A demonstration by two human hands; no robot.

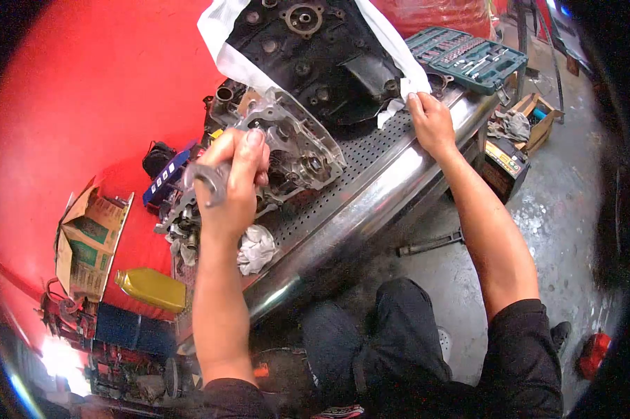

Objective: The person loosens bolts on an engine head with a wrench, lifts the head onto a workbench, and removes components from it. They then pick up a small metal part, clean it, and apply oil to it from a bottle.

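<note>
My left hand [237, 174] is raised in front of the cylinder head, closed around a grey metal piece with a rounded, hooked end [212, 186]; the rest of it is hidden in my fist. At the bench edge, my right hand [434, 127] pinches a corner of the white sheet [404, 59]. This sheet lies beneath and around the black engine block [315, 63]. Behind my left hand, the bare-metal cylinder head [308, 150] rests on the perforated bench top [374, 148]. A crumpled white rag [257, 249] sits beside my left wrist.
An open green socket set [469, 59] lies at the bench's far right. A yellow oil bottle [151, 290] and a cardboard box [91, 241] stand at left. On the floor are a wooden box [538, 122], a black box [503, 167] and a dark bar [430, 243].
</note>
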